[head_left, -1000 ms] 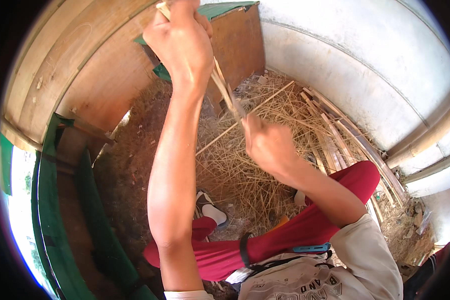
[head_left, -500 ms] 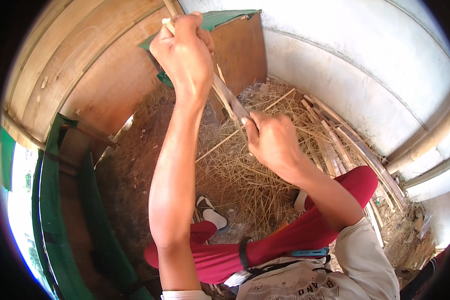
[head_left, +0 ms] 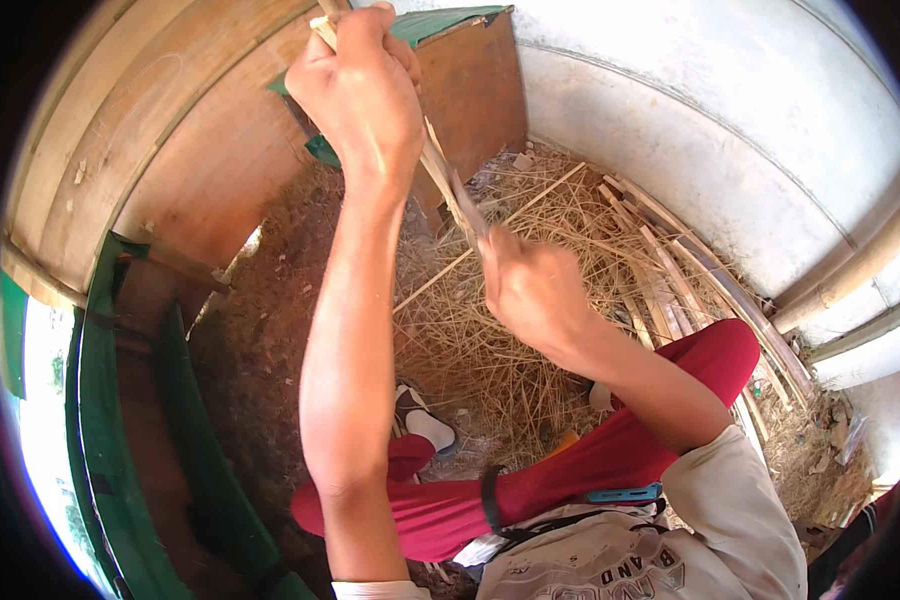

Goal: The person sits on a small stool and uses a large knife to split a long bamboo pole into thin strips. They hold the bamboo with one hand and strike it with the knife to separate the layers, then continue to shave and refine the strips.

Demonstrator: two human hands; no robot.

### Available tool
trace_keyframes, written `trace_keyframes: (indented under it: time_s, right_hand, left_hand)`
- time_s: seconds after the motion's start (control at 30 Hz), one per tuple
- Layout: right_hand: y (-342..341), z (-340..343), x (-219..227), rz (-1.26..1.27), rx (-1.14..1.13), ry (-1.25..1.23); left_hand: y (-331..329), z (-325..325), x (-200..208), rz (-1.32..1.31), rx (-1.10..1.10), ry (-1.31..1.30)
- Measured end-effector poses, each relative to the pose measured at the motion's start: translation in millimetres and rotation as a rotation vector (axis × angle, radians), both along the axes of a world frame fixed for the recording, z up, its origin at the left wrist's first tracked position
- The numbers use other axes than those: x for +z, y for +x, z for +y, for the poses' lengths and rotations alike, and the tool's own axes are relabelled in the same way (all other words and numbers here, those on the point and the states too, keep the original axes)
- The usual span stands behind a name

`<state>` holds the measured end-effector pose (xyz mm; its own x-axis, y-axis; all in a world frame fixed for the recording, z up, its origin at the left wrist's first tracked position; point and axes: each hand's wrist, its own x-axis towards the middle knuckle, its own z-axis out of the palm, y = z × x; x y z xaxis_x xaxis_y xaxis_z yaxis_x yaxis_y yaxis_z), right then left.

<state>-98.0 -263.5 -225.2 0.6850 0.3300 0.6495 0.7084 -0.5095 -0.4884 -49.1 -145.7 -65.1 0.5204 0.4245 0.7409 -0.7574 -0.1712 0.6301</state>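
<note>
I see the right hand (head_left: 538, 292) has slid back a bit from the left hand (head_left: 358, 95), so it looks mid-stroke. Its fingers curl tight on a dull, flat tool (head_left: 470, 212), maybe a blade, beside a pale stick (head_left: 323, 32). The left fingers wrap snugly around that stick, held up high. Below lie thin strips (head_left: 510, 365); farther off stands a brown box (head_left: 475, 85).

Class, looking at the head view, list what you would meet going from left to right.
Green fabric-covered frame → left hand → right hand → long wooden slats → crumpled clear plastic.
</note>
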Motion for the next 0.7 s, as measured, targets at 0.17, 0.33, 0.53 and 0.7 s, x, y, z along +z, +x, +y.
trace_keyframes:
  time_s: [0.17,0.33,0.53,0.7]
  right_hand:
    - [12.3,1.9,21.1,-0.09,0.075,0.011]
    - [5.3,6.5,-20.4,-0.199,-0.066,-0.158]
    - [-0.8,-1.2,7.4,-0.018,0.086,-0.006]
    - [5.8,-5.7,40.8,-0.107,0.1,0.069]
  left_hand:
    - [-3.0,18.2,-0.4,0.013,-0.002,-0.061]
    - [6.8,3.1,0.0,-0.032,-0.015,-0.063]
    - [-0.4,14.3,2.1,0.036,-0.026,-0.093]
    - [3.7,13.3,1.2,0.007,-0.079,-0.083]
